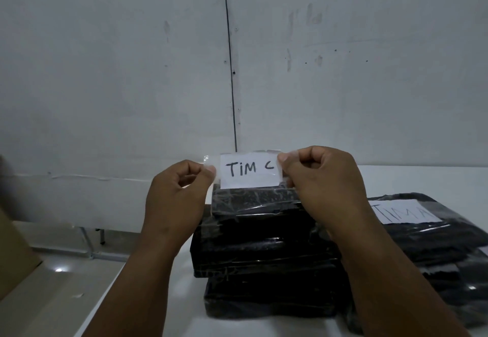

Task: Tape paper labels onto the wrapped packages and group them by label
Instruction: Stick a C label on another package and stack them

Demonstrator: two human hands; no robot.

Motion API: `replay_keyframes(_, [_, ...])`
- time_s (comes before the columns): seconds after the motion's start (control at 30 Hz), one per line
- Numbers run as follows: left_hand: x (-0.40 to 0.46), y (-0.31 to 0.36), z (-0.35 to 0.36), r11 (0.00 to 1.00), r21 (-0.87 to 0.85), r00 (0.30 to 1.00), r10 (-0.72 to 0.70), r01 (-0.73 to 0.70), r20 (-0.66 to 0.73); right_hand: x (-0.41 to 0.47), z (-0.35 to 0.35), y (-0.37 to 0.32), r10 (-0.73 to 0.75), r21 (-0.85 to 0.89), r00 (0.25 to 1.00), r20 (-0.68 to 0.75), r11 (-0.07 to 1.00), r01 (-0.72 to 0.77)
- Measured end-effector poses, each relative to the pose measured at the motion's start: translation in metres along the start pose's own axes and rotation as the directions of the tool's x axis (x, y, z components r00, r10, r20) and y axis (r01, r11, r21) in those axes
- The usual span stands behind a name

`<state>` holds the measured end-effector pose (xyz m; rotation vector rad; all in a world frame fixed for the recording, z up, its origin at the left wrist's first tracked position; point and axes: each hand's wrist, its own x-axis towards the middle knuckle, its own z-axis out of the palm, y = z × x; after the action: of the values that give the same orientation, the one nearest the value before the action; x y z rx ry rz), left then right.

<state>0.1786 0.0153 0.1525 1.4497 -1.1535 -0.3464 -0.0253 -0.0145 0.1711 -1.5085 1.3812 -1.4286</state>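
Observation:
A white paper label (249, 170) reading "TIM C" is stuck on a strip of clear tape and held up in the air. My left hand (178, 194) pinches the tape's left end and my right hand (320, 178) pinches its right end. Just below the label stands a stack of black packages (264, 252) wrapped in clear film, on a white table (184, 297). To the right lies another black wrapped package (435, 244) with a paper label (404, 211) taped on top; its writing reads roughly "TIM A".
A grey wall (132, 72) rises close behind the table. A brown cardboard box (15, 252) stands at the left edge. The table's left edge runs diagonally, with pale floor (39, 297) beyond it.

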Motion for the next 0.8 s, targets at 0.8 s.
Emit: replay_keyframes(0.8, [0.001, -0.003, 0.004, 0.962, 0.269, 0.987, -0.075, 0.034, 0.142, 0.016, -0.008, 0.013, 0.052, -0.291, 0.999, 0.012, 0.955, -0.047])
